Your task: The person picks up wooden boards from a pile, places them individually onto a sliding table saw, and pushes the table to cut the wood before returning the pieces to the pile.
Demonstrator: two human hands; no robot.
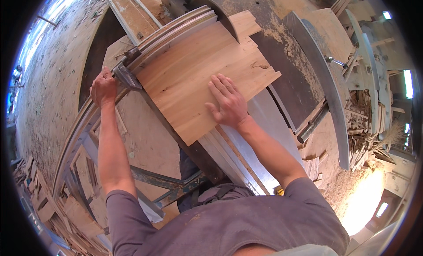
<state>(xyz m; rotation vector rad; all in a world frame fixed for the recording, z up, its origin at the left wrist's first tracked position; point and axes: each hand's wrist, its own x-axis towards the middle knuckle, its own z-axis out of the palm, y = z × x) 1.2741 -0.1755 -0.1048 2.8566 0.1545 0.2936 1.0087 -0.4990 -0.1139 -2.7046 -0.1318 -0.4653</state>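
Observation:
A wide pale wooden board (185,84), with ragged stepped ends on its right side, lies on the sliding table of a panel saw. My right hand (227,99) rests flat on the board near its right part, fingers stretched out and thumb apart. My left hand (104,87) is closed at the upper end of a long metal rail (72,143), left of the board; what its fingertips wrap is partly hidden. Beside that hand sits a grey metal fitting (127,77). The board's far edge lies along a metal fence (176,33).
A dark curved guard (222,18) arches past the board's far right corner. Sawdust (286,42) covers the dark saw table (282,62). A long grey metal bar (324,79) stands at right. Wood scraps (361,115) pile up farther right, with more offcuts (48,203) at lower left.

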